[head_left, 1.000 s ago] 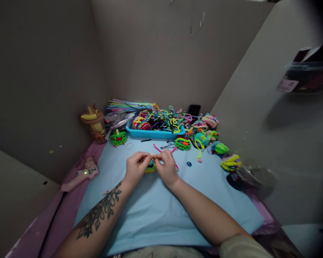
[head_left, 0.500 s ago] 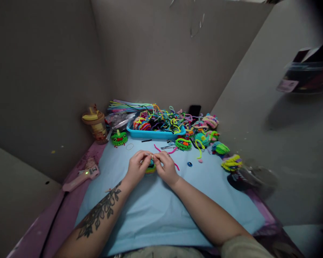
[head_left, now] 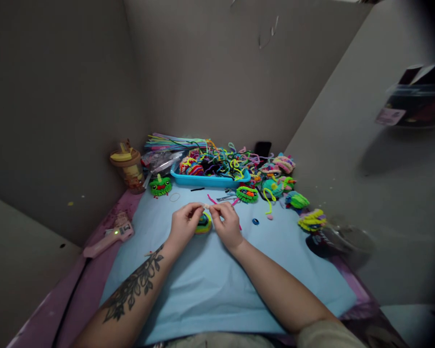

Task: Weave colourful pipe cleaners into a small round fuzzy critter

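Thumb and fingertips of my left hand [head_left: 184, 223] pinch one end of a small pale piece [head_left: 206, 206], too small to name for certain. The other end sits in the fingertips of my right hand [head_left: 227, 226]. Just below it, between both hands, a striped fuzzy pipe-cleaner figure [head_left: 203, 225] in yellow, green and dark blue rests on the light blue cloth [head_left: 203, 275], partly covered by my left fingers. Past my right hand lie a bright pink pipe cleaner [head_left: 213, 199], mostly hidden, and a pair of metal tweezers or scissors [head_left: 226, 197].
A blue tray [head_left: 210, 181] full of pipe-cleaner scraps stands at the back. Green fuzzy figures [head_left: 160, 186] and other colourful ones [head_left: 311, 220] lie around. On the left are a pink glue gun [head_left: 108, 241], its light on, and a lidded cup [head_left: 130, 169]. A blue eye [head_left: 255, 221] lies right.
My fingertips have drawn slightly away from the striped figure, which shows more now. The pale piece between them is more visible. My right hand has shifted a little right.
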{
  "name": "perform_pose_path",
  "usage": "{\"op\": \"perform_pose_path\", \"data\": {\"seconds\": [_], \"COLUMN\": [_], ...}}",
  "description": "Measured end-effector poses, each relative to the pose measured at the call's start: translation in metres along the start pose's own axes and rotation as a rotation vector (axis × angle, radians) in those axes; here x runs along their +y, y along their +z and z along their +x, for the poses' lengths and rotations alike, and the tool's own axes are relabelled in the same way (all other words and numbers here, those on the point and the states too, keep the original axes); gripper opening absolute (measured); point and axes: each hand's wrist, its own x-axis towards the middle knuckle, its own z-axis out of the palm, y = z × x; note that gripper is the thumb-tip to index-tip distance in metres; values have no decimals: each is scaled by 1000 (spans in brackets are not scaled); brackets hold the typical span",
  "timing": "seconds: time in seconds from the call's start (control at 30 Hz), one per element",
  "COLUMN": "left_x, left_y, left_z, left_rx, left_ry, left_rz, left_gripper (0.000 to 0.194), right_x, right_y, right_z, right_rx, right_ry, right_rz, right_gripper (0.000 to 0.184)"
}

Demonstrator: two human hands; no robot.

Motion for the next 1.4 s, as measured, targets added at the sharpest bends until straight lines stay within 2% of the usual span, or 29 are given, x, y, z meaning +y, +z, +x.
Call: {"op": "perform_pose_path", "data": {"seconds": [0.27, 0.67, 0.83, 0.93, 1.03, 1.17, 1.4], "left_x": [0, 8, 6, 1, -2, -1, -5], "left_y": [0, -2, -2, -2, -2, -3, -1], "left_z": [0, 0, 0, 0, 1, 1, 0], "left_rx": [-15, -17, -55, -68, -69, -69, -29], "left_ry": [-29, -111, -54, 4, 98, 169, -23], "left_rz": [-3, -36, -11, 28, 78, 59, -92], "left_gripper": [16, 20, 16, 14, 12, 14, 20], "right_x": [1, 3, 5, 6, 5, 5, 3], "right_y": [2, 6, 7, 6, 4, 2, 1], "right_z": [-1, -5, -4, -3, -2, -2, -2], "right_rx": [-7, -9, -17, -73, -147, -163, -104], "right_ry": [46, 0, 13, 12, -10, -40, -28], "right_rz": [-6, -34, -7, 34, 81, 102, 95], "right_gripper": [9, 10, 8, 4, 11, 14, 15]}}
